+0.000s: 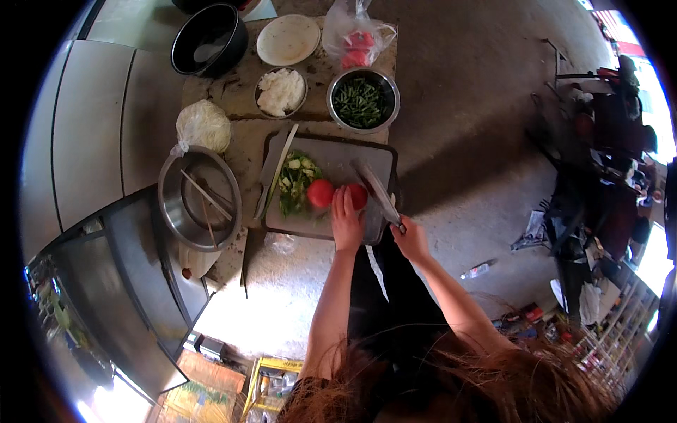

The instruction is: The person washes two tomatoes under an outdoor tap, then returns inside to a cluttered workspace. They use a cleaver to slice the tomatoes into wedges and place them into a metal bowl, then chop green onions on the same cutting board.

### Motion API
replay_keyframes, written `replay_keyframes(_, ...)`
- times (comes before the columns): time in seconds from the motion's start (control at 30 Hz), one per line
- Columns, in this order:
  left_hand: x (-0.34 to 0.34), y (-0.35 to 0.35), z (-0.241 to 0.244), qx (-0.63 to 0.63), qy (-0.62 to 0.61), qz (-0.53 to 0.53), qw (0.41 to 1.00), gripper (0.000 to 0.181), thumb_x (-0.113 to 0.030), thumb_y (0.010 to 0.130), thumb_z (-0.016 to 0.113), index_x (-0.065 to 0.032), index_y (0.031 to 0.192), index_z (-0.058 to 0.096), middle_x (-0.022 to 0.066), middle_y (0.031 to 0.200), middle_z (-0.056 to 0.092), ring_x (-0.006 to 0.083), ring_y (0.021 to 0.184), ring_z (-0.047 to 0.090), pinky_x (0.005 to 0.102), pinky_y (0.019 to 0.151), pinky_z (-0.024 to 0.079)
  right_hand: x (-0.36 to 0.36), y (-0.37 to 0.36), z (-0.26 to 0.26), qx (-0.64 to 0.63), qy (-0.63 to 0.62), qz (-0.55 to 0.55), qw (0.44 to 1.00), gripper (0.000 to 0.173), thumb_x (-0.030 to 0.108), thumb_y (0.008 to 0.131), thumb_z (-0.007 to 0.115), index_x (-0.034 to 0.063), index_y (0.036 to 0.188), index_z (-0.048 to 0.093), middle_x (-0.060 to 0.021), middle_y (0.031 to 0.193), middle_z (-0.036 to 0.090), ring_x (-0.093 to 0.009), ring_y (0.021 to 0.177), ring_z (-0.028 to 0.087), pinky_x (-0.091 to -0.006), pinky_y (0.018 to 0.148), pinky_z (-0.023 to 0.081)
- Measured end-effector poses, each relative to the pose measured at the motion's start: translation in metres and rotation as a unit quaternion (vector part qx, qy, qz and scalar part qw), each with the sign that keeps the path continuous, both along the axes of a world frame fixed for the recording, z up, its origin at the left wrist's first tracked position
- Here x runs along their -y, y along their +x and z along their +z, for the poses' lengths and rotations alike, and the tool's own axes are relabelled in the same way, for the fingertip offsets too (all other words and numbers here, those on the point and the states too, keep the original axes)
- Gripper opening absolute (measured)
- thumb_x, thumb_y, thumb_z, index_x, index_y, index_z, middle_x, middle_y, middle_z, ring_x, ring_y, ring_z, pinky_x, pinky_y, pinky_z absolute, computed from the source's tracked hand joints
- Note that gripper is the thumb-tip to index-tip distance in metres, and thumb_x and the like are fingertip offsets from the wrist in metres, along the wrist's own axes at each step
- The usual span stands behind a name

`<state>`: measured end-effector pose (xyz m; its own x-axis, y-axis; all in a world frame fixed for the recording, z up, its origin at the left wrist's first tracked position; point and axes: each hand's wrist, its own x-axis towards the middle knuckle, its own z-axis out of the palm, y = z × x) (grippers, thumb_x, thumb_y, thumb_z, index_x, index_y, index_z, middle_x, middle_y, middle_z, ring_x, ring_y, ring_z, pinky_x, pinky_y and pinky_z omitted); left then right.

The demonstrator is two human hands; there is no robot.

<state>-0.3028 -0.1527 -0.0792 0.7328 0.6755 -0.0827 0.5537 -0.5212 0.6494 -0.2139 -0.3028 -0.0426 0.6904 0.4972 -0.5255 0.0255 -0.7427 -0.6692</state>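
Observation:
A dark-rimmed cutting board (pixel 329 224) lies before me. My left hand (pixel 347 219) rests on a red tomato (pixel 359 196), its fingers over the left side. A second tomato (pixel 320 193) sits just left of that hand, beside a heap of chopped greens (pixel 297 180). My right hand (pixel 411 238) grips the handle of a broad kitchen knife (pixel 376 189), whose blade is raised at a slant right of the held tomato. Another knife (pixel 262 201) and a long pale-green stalk (pixel 282 161) lie along the board's left edge.
Beyond the board stand a steel bowl of cut green beans (pixel 362 103), a bowl of white rice (pixel 281 92), a white plate (pixel 289 39), a black pot (pixel 209 42) and a plastic bag (pixel 355 39). At left are bagged noodles (pixel 203 126) and a steel basin (pixel 165 206) with chopsticks.

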Motion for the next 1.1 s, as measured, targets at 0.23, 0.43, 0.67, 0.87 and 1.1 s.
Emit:
replay_keyframes(0.23, -0.006, -0.070, 0.028, -0.137, -0.274, 0.066, 0.950, 0.035, -0.010, 0.074, 0.068, -0.0061, 0.108, 0.061, 0.0129, 0.120, 0.056, 0.0361, 0.115, 0.047, 0.0442, 0.096, 0.041, 0.019, 0.027, 0.026, -0.240, 0.084, -0.168, 0.952, 0.015, 0.015, 0.084, 0.065, 0.0014, 0.089, 0.059, -0.0037, 0.057, 0.056, -0.010, 0.050, 0.053, -0.0299, 0.047, 0.041)
replay_keyframes(0.43, 0.017, -0.104, 0.065, -0.240, -0.030, -0.047, 0.969, 0.029, -0.015, 0.073, 0.071, -0.0049, 0.097, 0.061, 0.0124, 0.112, 0.057, 0.0316, 0.112, 0.050, 0.0430, 0.099, 0.038, 0.007, 0.020, 0.053, -0.013, 0.046, -0.069, 0.996, 0.027, 0.028, 0.092, 0.058, 0.0013, 0.091, 0.060, -0.0088, 0.056, 0.054, -0.016, 0.048, 0.056, -0.0322, 0.048, 0.043)
replay_keyframes(0.67, 0.000, -0.026, -0.006, 0.004, -0.087, 0.152, 0.985, 0.042, -0.019, 0.077, 0.070, -0.0009, 0.112, 0.055, 0.0197, 0.117, 0.056, 0.0371, 0.106, 0.055, 0.0432, 0.086, 0.046, -0.001, -0.040, 0.065, 0.020, -0.032, 0.010, 0.999, 0.037, 0.034, 0.099, 0.037, 0.0134, 0.119, 0.061, -0.0177, 0.078, 0.065, -0.039, 0.073, 0.063, -0.0467, 0.063, 0.049)
replay_keyframes(0.87, 0.000, 0.002, -0.040, 0.052, -0.194, 0.330, 0.922, 0.039, -0.024, 0.078, 0.071, 0.0016, 0.105, 0.059, 0.0188, 0.096, 0.064, 0.0300, 0.083, 0.064, 0.0382, 0.074, 0.050, -0.006, -0.075, 0.063, 0.077, -0.051, 0.006, 0.996, 0.036, 0.032, 0.099, 0.038, 0.0140, 0.119, 0.061, -0.0184, 0.077, 0.065, -0.037, 0.069, 0.063, -0.0467, 0.063, 0.049)
replay_keyframes(1.1, 0.010, 0.002, -0.057, 0.163, -0.306, 0.395, 0.851, 0.033, -0.021, 0.082, 0.069, 0.0000, 0.106, 0.060, 0.0107, 0.096, 0.066, 0.0201, 0.085, 0.063, 0.0320, 0.076, 0.050, -0.002, -0.087, 0.072, 0.052, -0.102, 0.036, 0.993, 0.039, 0.033, 0.099, 0.034, 0.0171, 0.130, 0.052, -0.0206, 0.076, 0.064, -0.042, 0.069, 0.061, -0.0519, 0.062, 0.046)
